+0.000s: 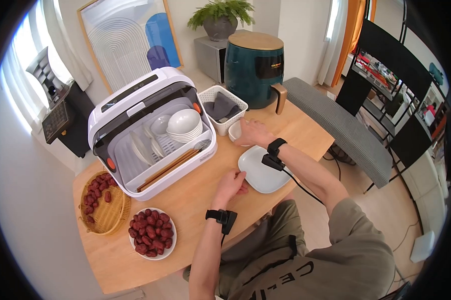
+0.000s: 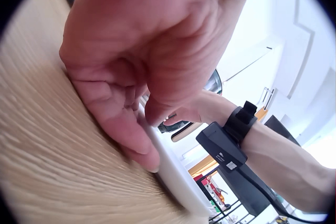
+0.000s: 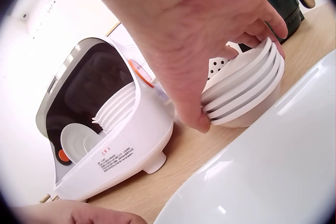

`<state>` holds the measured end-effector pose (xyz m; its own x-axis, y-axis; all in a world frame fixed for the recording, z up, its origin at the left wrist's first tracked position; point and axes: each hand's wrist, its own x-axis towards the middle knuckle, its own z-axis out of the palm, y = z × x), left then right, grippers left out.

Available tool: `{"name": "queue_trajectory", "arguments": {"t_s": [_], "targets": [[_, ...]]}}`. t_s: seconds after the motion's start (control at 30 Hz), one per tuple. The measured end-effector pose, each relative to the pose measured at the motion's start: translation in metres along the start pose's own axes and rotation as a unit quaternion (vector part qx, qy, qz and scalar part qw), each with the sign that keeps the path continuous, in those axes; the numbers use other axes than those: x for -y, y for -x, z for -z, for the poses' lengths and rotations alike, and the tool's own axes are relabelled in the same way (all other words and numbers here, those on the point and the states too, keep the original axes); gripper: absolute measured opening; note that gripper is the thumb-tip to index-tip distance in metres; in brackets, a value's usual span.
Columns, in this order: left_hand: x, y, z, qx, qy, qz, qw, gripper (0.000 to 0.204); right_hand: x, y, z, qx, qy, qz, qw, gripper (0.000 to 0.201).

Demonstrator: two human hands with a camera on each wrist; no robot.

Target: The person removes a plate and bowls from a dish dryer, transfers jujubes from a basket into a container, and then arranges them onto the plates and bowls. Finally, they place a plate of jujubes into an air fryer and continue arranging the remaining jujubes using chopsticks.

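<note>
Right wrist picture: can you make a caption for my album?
Right hand gripping stacked white bowls on a wooden table, near a white case with dishes inside.

I see white bowls (image 3: 252, 85), a pale bluish plate (image 1: 266, 171), a tan, wood-grained table (image 1: 305, 125), dark-red fruit (image 1: 152, 232) lower left, a dark-teal appliance (image 1: 250, 72) top centre.

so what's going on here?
A person has both hands on dishware at a wooden table. The right hand grips a stack of white bowls near the white basket; whether the stack is lifted is hard to tell. The left hand holds the rim of a pale plate on the table. An open white dish box contains more bowls, plates and chopsticks. Dark red fruits sit on a white plate and in a woven basket.
</note>
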<state>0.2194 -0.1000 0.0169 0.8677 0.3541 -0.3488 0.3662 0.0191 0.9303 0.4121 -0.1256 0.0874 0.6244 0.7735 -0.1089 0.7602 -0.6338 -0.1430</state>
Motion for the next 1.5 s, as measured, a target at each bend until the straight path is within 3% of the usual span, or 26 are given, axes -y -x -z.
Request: {"name": "queue_trajectory", "arguments": {"t_s": [0.13,0.57,0.77,0.83,0.93,1.03,1.17,1.23,1.33,1.43,1.5], "targets": [[-0.002,-0.001,-0.008,0.001,0.119,0.017,0.993,0.03,-0.001,0.001,0.001,0.001,-0.016,-0.002,1.0,0.083],[0.001,-0.012,-0.014,-0.057,0.174,-0.015,0.983,0.024,0.005,-0.007,0.003,0.002,-0.013,-0.002,1.0,0.083],[0.017,-0.029,-0.009,-0.085,0.146,-0.025,0.985,0.024,0.007,-0.015,0.002,0.006,-0.01,-0.009,1.0,0.083],[0.058,-0.062,-0.006,-0.162,0.021,-0.111,0.98,0.026,0.008,-0.02,0.001,0.002,-0.009,-0.007,1.0,0.083],[0.021,-0.037,-0.006,-0.158,0.051,-0.065,0.984,0.027,0.008,-0.027,0.0,0.003,-0.011,-0.017,1.0,0.083],[-0.007,-0.017,-0.009,-0.188,0.015,-0.083,0.979,0.027,0.005,-0.03,0.0,-0.001,-0.007,-0.027,1.0,0.084],[0.014,-0.044,-0.01,-0.157,0.095,-0.062,0.981,0.027,-0.002,-0.03,0.001,-0.004,-0.011,-0.028,1.0,0.089],[0.038,-0.066,-0.009,-0.198,0.008,-0.127,0.972,0.028,-0.004,-0.031,0.002,-0.007,-0.013,-0.023,1.0,0.09],[0.007,-0.041,-0.009,-0.169,0.033,-0.08,0.982,0.028,-0.007,-0.033,0.002,0.009,-0.008,-0.021,1.0,0.09],[0.005,-0.041,-0.011,-0.201,-0.039,-0.102,0.973,0.029,-0.009,-0.035,0.0,-0.005,-0.015,-0.02,1.0,0.088],[0.037,-0.071,-0.01,-0.21,-0.044,-0.122,0.969,0.03,-0.01,-0.035,0.002,-0.007,-0.011,-0.02,1.0,0.089]]}}
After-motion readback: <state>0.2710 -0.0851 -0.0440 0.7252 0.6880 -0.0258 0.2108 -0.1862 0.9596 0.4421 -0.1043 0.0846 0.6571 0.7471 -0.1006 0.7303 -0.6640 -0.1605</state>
